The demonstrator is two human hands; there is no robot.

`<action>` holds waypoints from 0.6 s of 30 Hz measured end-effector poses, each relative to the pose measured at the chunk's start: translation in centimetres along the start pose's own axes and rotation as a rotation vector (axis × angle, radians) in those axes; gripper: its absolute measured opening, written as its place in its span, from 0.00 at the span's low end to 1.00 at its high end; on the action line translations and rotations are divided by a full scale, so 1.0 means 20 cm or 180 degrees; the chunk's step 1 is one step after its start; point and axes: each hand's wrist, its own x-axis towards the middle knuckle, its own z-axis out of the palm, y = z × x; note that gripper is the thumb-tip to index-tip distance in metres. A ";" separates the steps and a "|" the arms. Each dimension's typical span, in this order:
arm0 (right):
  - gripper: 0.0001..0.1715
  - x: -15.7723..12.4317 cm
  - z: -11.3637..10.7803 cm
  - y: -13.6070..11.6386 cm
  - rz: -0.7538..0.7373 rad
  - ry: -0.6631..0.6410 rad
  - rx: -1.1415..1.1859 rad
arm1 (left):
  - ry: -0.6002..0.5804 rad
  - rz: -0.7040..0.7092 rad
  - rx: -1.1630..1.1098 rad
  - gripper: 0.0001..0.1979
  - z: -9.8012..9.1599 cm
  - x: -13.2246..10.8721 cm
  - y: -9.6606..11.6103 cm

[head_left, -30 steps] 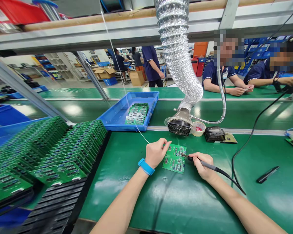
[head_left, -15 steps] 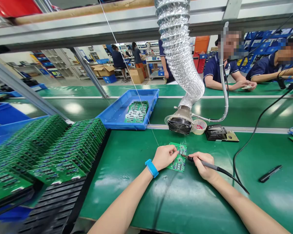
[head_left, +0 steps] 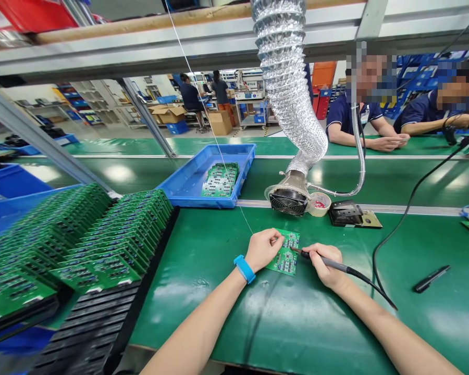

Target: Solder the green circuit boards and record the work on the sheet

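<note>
A green circuit board lies flat on the green bench mat, between my hands. My right hand grips a soldering iron like a pen, its tip at the board's middle. Over the board's left edge, my left hand is closed in a pinch, a blue band on its wrist. A thin solder wire runs down from above to this hand; the end between the fingers is too small to make out.
A fume extractor hangs behind the board, beside a tape roll and a soldering iron stand. Racked boards stand left; a blue tray holds more. A black pen lies right. Co-workers sit opposite.
My left hand has shifted very slightly on the board, away from the iron's tip. The right hand and iron have barely moved. The view has shifted a little.
</note>
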 end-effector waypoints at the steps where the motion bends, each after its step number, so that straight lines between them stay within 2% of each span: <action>1: 0.16 0.00 0.00 0.00 -0.0019 0.0015 0.0007 | 0.0035 0.0010 -0.0055 0.09 0.00 0.00 0.00; 8: 0.15 -0.01 0.00 0.02 -0.0019 0.0208 -0.0025 | -0.0031 0.0254 -0.0148 0.07 0.00 0.00 0.00; 18: 0.15 0.00 0.01 0.02 0.0024 0.0129 -0.0031 | -0.0212 0.0384 -0.0045 0.07 0.00 0.00 0.01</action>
